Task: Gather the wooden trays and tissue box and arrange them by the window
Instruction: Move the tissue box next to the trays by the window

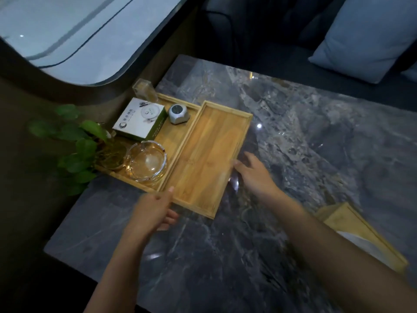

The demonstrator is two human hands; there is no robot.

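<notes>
Head view: both hands, left (153,208) and right (252,172), fingers spread, are bracketing empty tray (207,159); ashtray (146,163), loaded tray (173,134) sitting just beside it, windowward.

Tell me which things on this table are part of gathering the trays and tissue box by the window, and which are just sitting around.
Part of the job:
empty wooden tray, with left hand and right hand at its edges
loaded wooden tray beside the window
wooden tissue box, still near the right edge of the table

Just sitting around:
glass ashtray
white and green box
small grey gadget
plant
cushion
</notes>
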